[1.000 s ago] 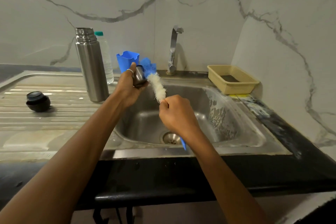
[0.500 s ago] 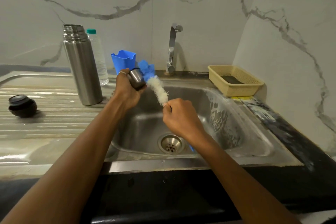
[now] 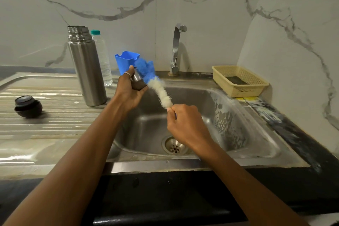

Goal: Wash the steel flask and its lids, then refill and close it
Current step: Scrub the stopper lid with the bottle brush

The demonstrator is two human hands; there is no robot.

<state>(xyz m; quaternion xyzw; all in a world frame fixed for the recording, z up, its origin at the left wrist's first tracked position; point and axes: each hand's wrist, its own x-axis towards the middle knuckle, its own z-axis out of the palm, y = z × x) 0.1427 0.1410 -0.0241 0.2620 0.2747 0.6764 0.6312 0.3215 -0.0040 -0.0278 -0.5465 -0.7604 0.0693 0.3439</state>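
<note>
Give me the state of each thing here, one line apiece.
steel flask: upright on the drainboard, lid off.
steel cup lid: gripped in the left hand, brush tip against it.
black stopper: off the flask, lying on the drainboard.
bottle brush: held by the right hand.
tap: no water running.
plastic bottle: upright, capped.

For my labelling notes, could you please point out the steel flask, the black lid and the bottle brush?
steel flask [image 3: 88, 75], head view, middle of its body.
black lid [image 3: 28, 109], head view, its rounded side.
bottle brush [image 3: 161, 93], head view, white bristles.
</note>
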